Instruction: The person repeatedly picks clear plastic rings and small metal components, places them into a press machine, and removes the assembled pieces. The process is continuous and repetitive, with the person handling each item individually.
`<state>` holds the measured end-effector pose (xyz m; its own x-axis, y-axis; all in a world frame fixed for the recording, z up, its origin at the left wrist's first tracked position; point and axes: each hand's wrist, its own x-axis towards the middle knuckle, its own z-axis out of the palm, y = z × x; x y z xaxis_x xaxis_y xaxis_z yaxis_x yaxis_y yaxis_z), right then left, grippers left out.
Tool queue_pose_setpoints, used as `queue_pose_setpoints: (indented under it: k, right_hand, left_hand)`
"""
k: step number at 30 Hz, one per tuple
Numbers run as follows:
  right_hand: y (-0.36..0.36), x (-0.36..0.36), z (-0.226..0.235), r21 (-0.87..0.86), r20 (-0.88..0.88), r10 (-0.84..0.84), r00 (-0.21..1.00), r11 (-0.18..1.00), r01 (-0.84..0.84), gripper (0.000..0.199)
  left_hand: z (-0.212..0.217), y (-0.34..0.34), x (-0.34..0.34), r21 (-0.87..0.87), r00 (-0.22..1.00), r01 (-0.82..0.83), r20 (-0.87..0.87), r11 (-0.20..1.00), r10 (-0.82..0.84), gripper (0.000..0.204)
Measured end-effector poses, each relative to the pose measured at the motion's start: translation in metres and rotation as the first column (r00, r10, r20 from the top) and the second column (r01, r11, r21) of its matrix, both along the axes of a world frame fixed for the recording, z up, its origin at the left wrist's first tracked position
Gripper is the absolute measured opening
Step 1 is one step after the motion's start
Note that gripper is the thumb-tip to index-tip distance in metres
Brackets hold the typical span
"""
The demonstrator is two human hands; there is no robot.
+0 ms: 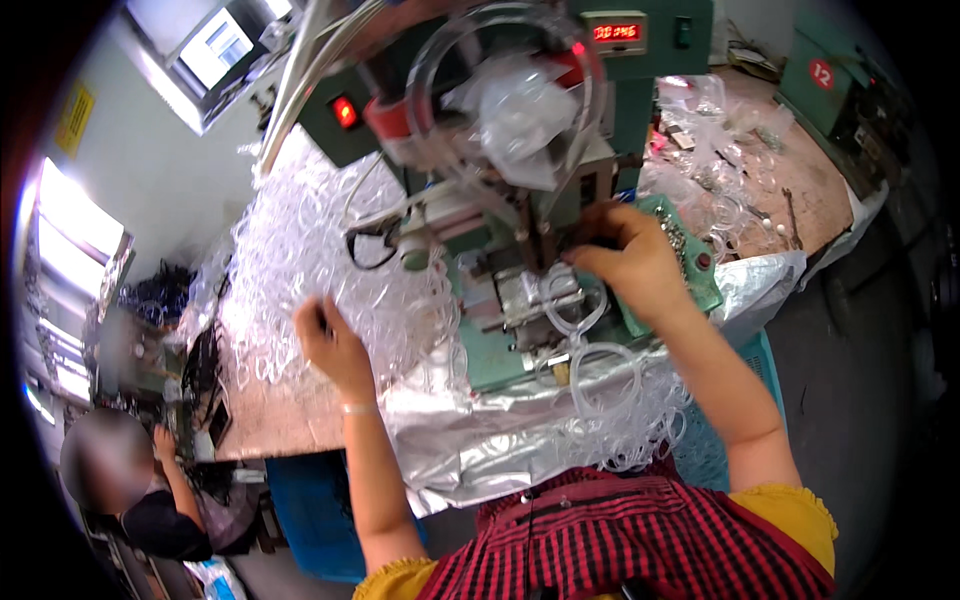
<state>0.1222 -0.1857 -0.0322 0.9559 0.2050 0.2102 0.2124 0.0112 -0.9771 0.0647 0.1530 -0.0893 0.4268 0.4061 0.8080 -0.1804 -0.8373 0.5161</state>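
Observation:
A green bench press machine (485, 368) stands in front of me. My right hand (640, 268) reaches to its tool head from the right, thumb and fingers pinched together; whatever is between them is too small to make out. Just below those fingertips, clear plastic rings (577, 318) hang at the machine's work point, with a larger clear ring (606, 380) lower down. My left hand (328, 345), its fingers curled, hovers at the near edge of a big heap of clear plastic rings (330, 250). Nothing can be made out in its grip.
A green tray of small metal parts (675, 240) sits right of the machine. Another pile of clear rings (640, 425) lies at the table's front, over silver foil (440, 450). A blue bin (315, 515) stands below left. Another person (165, 510) sits at far left.

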Motion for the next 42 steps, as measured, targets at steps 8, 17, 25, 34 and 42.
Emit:
queue_pose_setpoints:
  k: [8,17,25,34,42]
  right_hand:
    - [0.011,-0.003,0.000,0.249,-0.087,0.102,0.991,0.965,-0.078,0.060]
    - [0.031,-0.024,-0.004,0.280,0.026,-0.016,1.000,0.960,0.009,0.059]
    - [0.032,-0.027,0.003,0.280,-0.003,-0.016,1.000,0.960,0.016,0.057]
    - [-0.082,-0.040,-0.058,-0.645,0.485,-0.343,0.805,0.482,0.593,0.036]
    - [-0.074,0.007,-0.069,-0.512,0.658,-0.237,0.714,0.555,0.656,0.013]
  left_hand:
    - [0.059,-0.089,-0.030,-0.335,0.701,0.699,0.497,0.631,-0.512,0.011]
    - [0.101,-0.132,0.000,-0.178,0.685,0.713,0.387,0.678,-0.617,0.018]
    - [0.103,-0.135,-0.002,-0.189,0.726,0.670,0.367,0.718,-0.582,0.014]
    - [0.063,-0.160,-0.033,0.619,0.653,0.633,-0.104,0.465,-0.750,0.027]
    - [0.048,-0.161,-0.012,0.640,0.654,0.637,-0.153,0.430,-0.741,0.024]
